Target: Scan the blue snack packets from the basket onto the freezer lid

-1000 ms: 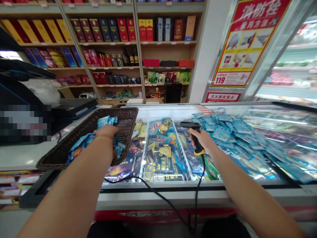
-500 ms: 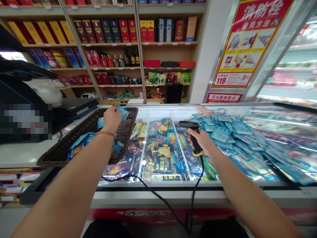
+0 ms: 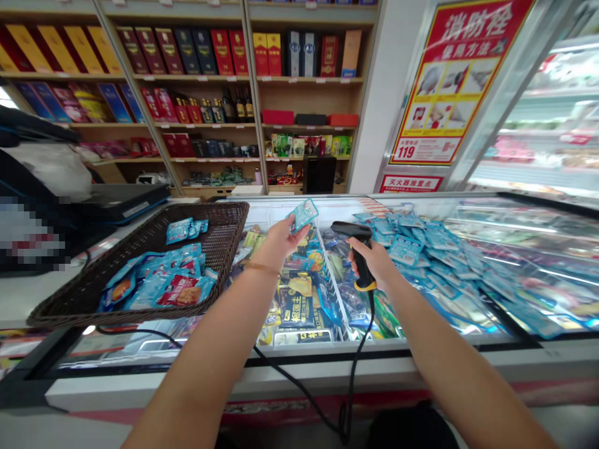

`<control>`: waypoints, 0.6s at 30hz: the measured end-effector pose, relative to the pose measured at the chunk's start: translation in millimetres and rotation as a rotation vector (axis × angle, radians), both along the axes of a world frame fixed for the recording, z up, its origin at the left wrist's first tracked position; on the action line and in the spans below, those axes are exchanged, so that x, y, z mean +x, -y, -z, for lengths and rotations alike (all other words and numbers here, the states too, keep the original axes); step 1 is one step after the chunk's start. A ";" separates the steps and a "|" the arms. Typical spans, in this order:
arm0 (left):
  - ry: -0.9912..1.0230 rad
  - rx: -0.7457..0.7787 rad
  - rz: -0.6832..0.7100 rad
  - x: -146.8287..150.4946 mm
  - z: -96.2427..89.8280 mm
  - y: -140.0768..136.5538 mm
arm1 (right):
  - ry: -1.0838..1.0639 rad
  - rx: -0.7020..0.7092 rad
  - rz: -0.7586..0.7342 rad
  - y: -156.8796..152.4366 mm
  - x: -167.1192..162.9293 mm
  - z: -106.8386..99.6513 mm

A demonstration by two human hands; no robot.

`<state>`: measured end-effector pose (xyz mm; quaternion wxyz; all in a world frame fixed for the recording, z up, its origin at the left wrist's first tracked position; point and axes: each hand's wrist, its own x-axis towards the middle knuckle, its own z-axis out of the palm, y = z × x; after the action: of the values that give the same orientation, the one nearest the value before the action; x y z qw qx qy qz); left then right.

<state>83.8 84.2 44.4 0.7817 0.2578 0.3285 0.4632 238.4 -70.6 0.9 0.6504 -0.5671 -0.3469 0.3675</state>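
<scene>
Between thumb and fingers, my left hand (image 3: 283, 238) grips a small light-blue snack packet (image 3: 304, 214), held above the freezer's glass top. My right hand (image 3: 372, 259) is wrapped round the handle of a black barcode scanner (image 3: 354, 232) with a yellow-edged base, its head turned toward the packet but apart from it. To the left, a brown wicker basket (image 3: 223, 249) holds several blue packets and one red-fronted packet (image 3: 182, 290). A heap of similar blue packets (image 3: 435, 252) is spread over the glass at the right.
The chest freezer (image 3: 262, 366) shows bagged frozen goods in wire-divided sections. From the scanner a black cable (image 3: 299, 381) loops over the front edge. A dark device (image 3: 126, 202) stands behind the basket. Shelves of boxes (image 3: 191, 50) line the back wall.
My left hand has moved right, out of the wicker basket, carrying a blue packet toward the scanner. The right hand still holds the scanner. The view has shifted slightly right.
</scene>
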 end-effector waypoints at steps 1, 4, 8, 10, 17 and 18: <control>0.014 -0.025 0.039 3.5 9.9 3.1 | 0.000 -0.005 0.000 0.3 -0.4 -0.5; -0.074 -0.013 0.075 4.4 33.2 8.7 | 0.012 -0.010 -0.003 0.1 -0.6 0.5; -0.320 0.301 -0.058 -3.2 49.2 5.9 | 0.057 -0.005 -0.034 -0.2 0.3 4.8; -0.415 0.419 -0.128 -5.0 52.2 3.4 | 0.083 -0.016 -0.068 0.2 0.5 6.6; -0.292 0.379 -0.057 -4.7 54.8 6.1 | 0.174 -0.001 -0.161 2.8 -3.7 10.3; -0.266 0.356 -0.064 -4.7 55.6 6.1 | 0.183 -0.001 -0.164 3.1 -4.5 10.7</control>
<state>79.1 78.1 -11.2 0.6587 0.4396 0.3497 0.5005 233.9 -73.7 -9.8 0.5834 -0.5685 -0.4497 0.3664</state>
